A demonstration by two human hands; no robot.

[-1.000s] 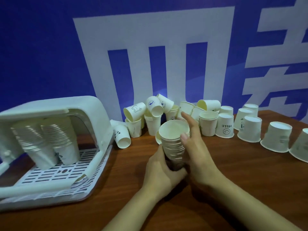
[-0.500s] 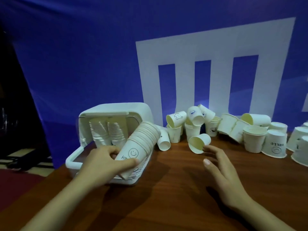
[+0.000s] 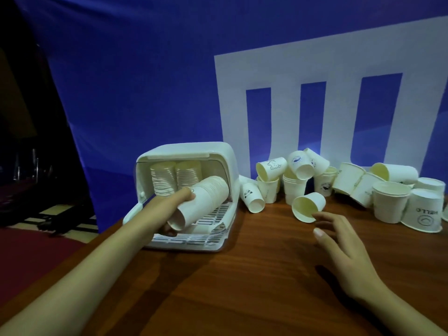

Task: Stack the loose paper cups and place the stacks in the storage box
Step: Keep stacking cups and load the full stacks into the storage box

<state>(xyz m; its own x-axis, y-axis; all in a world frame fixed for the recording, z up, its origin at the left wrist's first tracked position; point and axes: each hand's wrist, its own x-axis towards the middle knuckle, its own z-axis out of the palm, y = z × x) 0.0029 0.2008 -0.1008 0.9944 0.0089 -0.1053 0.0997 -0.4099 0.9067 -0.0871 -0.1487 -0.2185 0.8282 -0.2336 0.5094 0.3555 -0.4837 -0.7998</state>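
Observation:
My left hand [image 3: 169, 204] grips a stack of white paper cups [image 3: 203, 202] lying on its side, rims pointing into the open mouth of the white storage box [image 3: 184, 151]. Two upright cup stacks [image 3: 175, 178] stand at the back of the box, above its slotted floor. My right hand [image 3: 344, 251] hovers open over the wooden table, fingers spread. Just beyond its fingertips a single cup [image 3: 308, 206] lies on its side, mouth toward me. Several loose cups [image 3: 298, 170] are heaped along the blue wall to the right.
The box sits near the table's left edge [image 3: 106, 231], with a dark floor beyond it. More cups [image 3: 424, 212], some upside down and one marked HELLO, stand at the far right. Bare wood [image 3: 242, 275] lies between my arms.
My left hand has carried the stack from the box's front edge further into its mouth. The right hand stays open in about the same place. The view has swung slightly left.

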